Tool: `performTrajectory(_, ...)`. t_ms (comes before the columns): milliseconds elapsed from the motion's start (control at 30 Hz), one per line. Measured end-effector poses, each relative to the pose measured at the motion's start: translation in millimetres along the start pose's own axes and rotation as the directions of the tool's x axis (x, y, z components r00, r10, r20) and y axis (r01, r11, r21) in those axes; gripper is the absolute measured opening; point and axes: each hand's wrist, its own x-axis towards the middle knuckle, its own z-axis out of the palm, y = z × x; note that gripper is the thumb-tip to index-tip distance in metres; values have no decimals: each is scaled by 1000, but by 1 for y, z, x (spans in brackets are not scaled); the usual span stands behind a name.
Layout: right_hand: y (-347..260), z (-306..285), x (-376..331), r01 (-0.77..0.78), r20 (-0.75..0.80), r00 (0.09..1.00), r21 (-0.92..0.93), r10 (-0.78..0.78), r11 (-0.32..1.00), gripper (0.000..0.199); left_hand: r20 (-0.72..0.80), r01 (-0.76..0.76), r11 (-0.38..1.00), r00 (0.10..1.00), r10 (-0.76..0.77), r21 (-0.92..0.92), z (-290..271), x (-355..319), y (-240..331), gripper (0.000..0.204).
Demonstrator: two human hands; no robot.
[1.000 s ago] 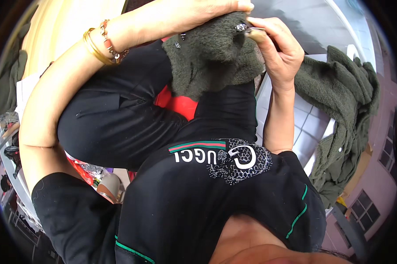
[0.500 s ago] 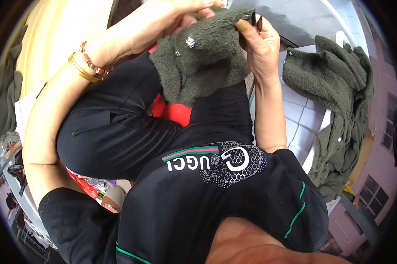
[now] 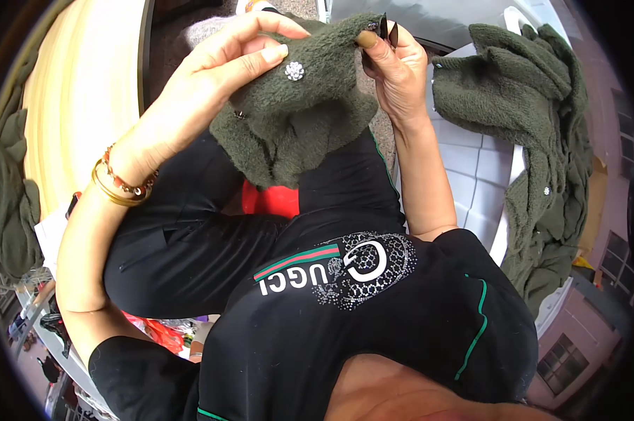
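A dark green fuzzy knit garment (image 3: 299, 105) with a sparkly flower-shaped button (image 3: 294, 71) hangs between my hands above my lap. My left hand (image 3: 226, 63), with bracelets at its wrist, grips the fabric just beside that button, thumb and fingertips on the cloth. At the garment's upper right end, my right hand (image 3: 398, 74) pinches the edge between thumb and fingers. A small black tool with pointed tips (image 3: 393, 34) sticks up from the same right hand; its lower part is hidden in the fingers. Another small decoration shows near the pinched edge.
More green knit garments (image 3: 535, 126) lie draped over a white rack or basket edge at the right. A pale wooden tabletop (image 3: 85, 91) stands at the left, with green cloth (image 3: 11, 224) beyond it. Something red (image 3: 271, 200) shows between my legs.
My left hand has moved down and left from the garment's top edge to beside the sparkly button, which now faces up more fully. The right hand keeps its pinch, shifting slightly left.
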Motion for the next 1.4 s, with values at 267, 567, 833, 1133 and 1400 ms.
performTrajectory(267,-8,11,-2,55,-4,998,2,-55,998,17,-163,-86,987,981,108,138,6,2,0,19)
performTrajectory(567,-10,5,-1,39,32,999,-94,-36,995,18,-185,-172,934,953,238,314,6,7,-5,12)
performTrajectory(833,-4,-17,-3,-97,140,983,-173,122,980,13,-184,-312,897,907,380,315,-3,1,4,14)
performTrajectory(1133,-11,-21,-8,-93,165,972,-379,166,921,22,-190,-307,909,911,366,281,-2,1,8,13)
performTrajectory(1400,-54,0,-4,52,275,959,-397,65,916,31,-174,-305,890,909,378,338,-2,0,8,13)
